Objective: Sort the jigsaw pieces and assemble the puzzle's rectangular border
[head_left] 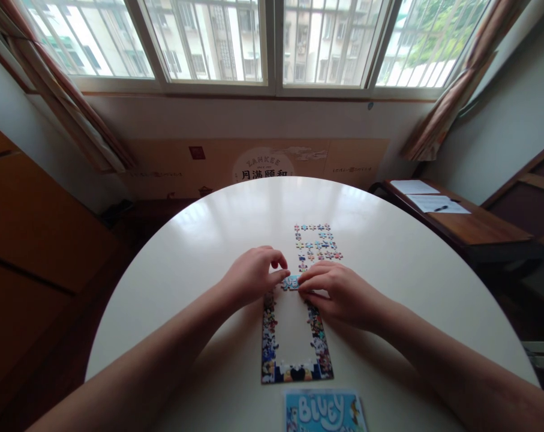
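A jigsaw puzzle frame lies on the table, its border pieces joined around a bare middle. At its far edge is a light blue section with white letters. My right hand grips the right end of that section, thumb on the near side and fingers on the far side. My left hand hovers by the far left corner, its fingers bent and a gap showing between thumb and forefinger. Beyond the hands, loose jigsaw pieces are spread in rough rows. My fingers partly cover the far corners of the frame.
A blue puzzle box marked "Bluey" lies at the near edge of view. The round white table stands before a barred window. To the right, papers and a pen rest on a wooden side table.
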`<control>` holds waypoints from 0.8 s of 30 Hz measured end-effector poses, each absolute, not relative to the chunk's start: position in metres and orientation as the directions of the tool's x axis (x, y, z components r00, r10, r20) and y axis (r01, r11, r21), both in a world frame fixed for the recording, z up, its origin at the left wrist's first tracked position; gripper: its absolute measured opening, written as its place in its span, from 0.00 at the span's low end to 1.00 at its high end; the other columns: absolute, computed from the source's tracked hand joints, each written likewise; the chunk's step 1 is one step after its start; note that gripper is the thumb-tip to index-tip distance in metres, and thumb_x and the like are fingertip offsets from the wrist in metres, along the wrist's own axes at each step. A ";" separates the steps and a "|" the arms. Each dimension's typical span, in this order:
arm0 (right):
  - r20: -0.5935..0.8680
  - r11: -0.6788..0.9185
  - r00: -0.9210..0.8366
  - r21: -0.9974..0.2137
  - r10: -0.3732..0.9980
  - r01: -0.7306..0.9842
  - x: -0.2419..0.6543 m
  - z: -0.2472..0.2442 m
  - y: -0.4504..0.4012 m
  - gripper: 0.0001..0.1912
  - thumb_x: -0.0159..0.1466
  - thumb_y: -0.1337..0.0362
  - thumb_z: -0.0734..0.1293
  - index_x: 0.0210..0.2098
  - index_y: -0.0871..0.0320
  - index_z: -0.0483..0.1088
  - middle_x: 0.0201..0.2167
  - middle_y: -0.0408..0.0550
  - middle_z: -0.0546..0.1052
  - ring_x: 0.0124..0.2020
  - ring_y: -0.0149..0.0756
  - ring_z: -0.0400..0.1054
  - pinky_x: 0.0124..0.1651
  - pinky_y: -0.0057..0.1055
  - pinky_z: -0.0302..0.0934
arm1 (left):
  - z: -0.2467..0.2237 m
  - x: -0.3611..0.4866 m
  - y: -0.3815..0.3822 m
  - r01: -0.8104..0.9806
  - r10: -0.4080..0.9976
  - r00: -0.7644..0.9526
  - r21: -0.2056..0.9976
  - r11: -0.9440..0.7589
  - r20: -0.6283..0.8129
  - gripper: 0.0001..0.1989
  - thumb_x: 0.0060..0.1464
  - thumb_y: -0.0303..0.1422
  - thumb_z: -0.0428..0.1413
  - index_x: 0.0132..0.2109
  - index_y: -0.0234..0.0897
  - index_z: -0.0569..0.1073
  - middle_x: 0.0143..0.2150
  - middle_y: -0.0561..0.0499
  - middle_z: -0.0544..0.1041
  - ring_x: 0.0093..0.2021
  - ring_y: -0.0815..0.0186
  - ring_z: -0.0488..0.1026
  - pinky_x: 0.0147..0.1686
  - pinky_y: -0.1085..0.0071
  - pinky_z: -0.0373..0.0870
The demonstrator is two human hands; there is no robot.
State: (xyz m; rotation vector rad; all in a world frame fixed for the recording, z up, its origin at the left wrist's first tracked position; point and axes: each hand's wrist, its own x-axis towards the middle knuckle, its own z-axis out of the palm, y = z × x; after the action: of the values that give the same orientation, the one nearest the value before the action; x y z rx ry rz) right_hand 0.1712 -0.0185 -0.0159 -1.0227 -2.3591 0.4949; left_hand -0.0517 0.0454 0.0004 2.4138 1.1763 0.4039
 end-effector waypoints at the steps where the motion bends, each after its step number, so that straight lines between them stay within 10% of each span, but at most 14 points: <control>1: 0.309 0.648 -0.582 -0.510 0.752 0.565 0.171 -0.016 -0.018 0.11 0.65 0.70 0.67 0.38 0.49 0.80 0.42 0.44 0.82 0.43 0.40 0.73 0.50 0.42 0.64 | 0.000 -0.052 0.045 0.677 0.802 0.587 0.475 -0.562 0.112 0.09 0.57 0.40 0.60 0.40 0.41 0.80 0.42 0.47 0.78 0.44 0.57 0.73 0.46 0.59 0.70; 9: 0.321 0.652 -0.582 -0.526 0.747 0.546 0.171 -0.015 -0.019 0.12 0.65 0.71 0.67 0.39 0.49 0.81 0.42 0.45 0.82 0.43 0.40 0.72 0.49 0.43 0.65 | -0.010 -0.051 0.044 0.724 0.793 0.585 0.330 -0.605 0.170 0.29 0.53 0.43 0.65 0.60 0.42 0.71 0.68 0.40 0.64 0.68 0.45 0.56 0.65 0.46 0.57; 24: 0.322 0.659 -0.586 -0.503 0.743 0.559 0.171 -0.014 -0.019 0.12 0.65 0.71 0.66 0.40 0.50 0.80 0.42 0.45 0.82 0.44 0.40 0.73 0.51 0.43 0.66 | -0.011 -0.049 0.044 0.759 0.791 0.603 0.233 -0.608 0.100 0.32 0.54 0.47 0.64 0.62 0.44 0.69 0.73 0.39 0.55 0.73 0.42 0.45 0.68 0.40 0.47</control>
State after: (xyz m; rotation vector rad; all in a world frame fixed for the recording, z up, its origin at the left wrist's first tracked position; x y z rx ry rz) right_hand 0.1709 -0.0191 -0.0144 -1.0101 -2.3637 0.4793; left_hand -0.0491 0.0442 -0.0107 2.6607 1.2976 0.2895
